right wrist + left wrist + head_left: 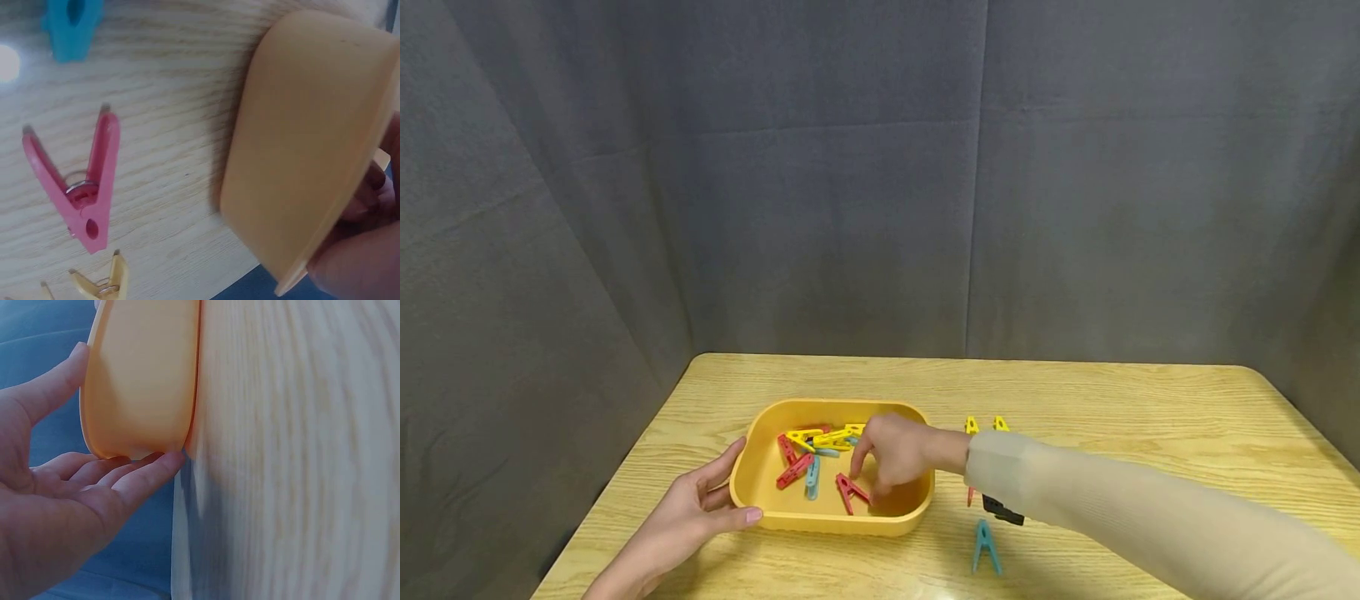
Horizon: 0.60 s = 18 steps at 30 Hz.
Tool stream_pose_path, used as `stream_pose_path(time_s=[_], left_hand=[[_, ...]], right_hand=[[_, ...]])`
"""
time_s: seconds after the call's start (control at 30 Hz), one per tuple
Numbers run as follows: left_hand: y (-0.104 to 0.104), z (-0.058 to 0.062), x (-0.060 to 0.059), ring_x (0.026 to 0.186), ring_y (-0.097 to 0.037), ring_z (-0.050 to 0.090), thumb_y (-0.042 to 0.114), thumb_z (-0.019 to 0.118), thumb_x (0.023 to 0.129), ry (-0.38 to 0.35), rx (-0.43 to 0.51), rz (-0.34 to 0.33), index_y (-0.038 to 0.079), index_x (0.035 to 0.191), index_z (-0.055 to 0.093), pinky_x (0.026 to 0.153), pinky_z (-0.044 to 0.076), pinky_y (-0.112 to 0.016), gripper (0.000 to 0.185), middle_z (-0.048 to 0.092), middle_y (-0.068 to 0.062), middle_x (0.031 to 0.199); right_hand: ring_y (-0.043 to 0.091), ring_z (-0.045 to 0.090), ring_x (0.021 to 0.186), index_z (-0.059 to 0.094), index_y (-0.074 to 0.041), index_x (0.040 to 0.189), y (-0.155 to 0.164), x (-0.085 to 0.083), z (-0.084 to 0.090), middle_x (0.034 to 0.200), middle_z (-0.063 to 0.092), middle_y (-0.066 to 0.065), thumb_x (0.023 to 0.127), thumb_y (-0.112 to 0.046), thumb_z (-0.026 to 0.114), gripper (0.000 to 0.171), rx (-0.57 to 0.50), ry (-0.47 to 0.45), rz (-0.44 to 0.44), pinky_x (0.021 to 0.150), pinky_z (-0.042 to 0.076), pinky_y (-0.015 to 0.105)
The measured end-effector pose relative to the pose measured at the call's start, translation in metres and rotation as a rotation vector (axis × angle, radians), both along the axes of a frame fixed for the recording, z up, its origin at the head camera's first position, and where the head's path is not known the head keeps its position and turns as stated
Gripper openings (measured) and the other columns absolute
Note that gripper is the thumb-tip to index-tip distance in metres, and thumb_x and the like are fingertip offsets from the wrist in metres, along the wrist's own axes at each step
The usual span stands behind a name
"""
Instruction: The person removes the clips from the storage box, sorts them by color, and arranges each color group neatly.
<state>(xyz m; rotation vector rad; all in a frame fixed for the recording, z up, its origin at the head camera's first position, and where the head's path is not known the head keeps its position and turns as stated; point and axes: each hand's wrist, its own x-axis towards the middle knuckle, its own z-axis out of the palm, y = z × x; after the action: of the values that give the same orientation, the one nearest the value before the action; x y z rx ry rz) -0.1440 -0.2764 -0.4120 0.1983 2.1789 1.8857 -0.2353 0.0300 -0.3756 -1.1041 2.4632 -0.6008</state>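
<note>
Dark grey curtain [827, 208] fills the upper part of the head view, and a light wood-grain bench [1120, 392] occupies the lower part. One yellow tray [827, 525] rests on the bench at lower centre. The left hand [681, 517] holds the tray at its left end: the thumb bears on the near corner, and the remaining fingers spread along the end wall, well apart from the thumb. The right hand [898, 454] reaches over the right end of the tray, fingers bent downward inside it and parted from the thumb. Motion blurs this hand; whether its fingers have hold of anything cannot be told.

One red clothespin [852, 493] lies in the tray, just below and left of the right fingertips; contact cannot be confirmed. Further red, yellow and blue clothespins [812, 477] lie mixed in the left and centre of the tray, left of the right fingers.

On the bench, right of the tray, a blue-green clothespin [986, 546] lies nearest the lower edge of the frame. Above it lie a black clip [1003, 510], partly hidden by the sleeve [1075, 483], and two yellow clothespins [1001, 423].
</note>
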Motion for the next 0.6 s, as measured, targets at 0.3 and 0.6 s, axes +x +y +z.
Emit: stream_pose_path(time_s=[0.3,0.6], left_hand=[[0.0,-0.001,0.001,0.146,-0.042,0.039,0.003,0.082,0.092,-0.006,0.017,-0.001,-0.001,0.167,0.018,0.098,0.055,-0.032,0.098,0.017,-0.019,0.171],[0.0,0.0,0.001,0.147,-0.042,0.038,0.003,0.081,0.093,0.008,0.015,-0.007,-0.001,0.167,0.019,0.099,0.055,-0.031,0.097,0.017,-0.02,0.171]], right_hand=[[0.005,0.017,0.046,0.075,-0.007,0.131,-0.002,-0.011,-0.008,0.047,0.024,-0.011,0.075,-0.008,0.098,0.061,0.01,-0.042,0.088,0.05,0.017,0.022],[0.005,0.019,0.046,0.079,-0.007,0.125,-0.008,-0.01,-0.016,0.046,0.025,-0.01,0.075,-0.012,0.098,0.053,-0.018,-0.038,0.067,0.049,0.016,0.021]])
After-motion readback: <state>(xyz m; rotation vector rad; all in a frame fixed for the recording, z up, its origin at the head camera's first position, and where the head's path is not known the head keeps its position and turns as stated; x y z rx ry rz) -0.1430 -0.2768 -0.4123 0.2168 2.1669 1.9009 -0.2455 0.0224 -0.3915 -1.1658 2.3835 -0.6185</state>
